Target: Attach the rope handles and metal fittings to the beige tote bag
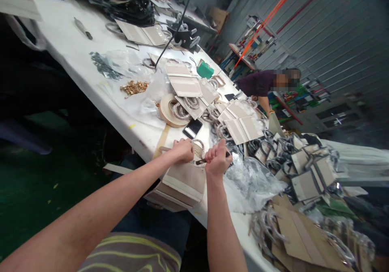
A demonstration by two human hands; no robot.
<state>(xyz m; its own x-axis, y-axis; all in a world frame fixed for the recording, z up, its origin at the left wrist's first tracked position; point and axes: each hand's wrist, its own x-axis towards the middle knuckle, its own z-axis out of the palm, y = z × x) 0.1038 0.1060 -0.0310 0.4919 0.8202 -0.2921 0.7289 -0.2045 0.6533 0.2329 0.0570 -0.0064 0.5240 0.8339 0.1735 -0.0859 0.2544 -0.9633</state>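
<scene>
A beige panelled bag (184, 185) rests at the table's near edge, over my lap, and a plastic-wrapped ring handle (199, 144) stands at its far side. My left hand (184, 150) is closed at the bag's upper edge beside this handle. What its fingers grip is hidden; a brown strip juts out to its left. In my right hand (218, 158) is a slim dark hand tool (200, 162), its end pointing left towards the handle. The tool's exact kind cannot be made out. Just beyond my hands lies a black phone (192, 129).
Past the phone are a tape roll (170, 112), gold metal fittings (134, 88) and beige bags (184, 81). Clear plastic (255, 183) lies to the right, near piled bags (313, 174). More bags (300, 235) sit front right. A co-worker (258, 82) leans over the far side.
</scene>
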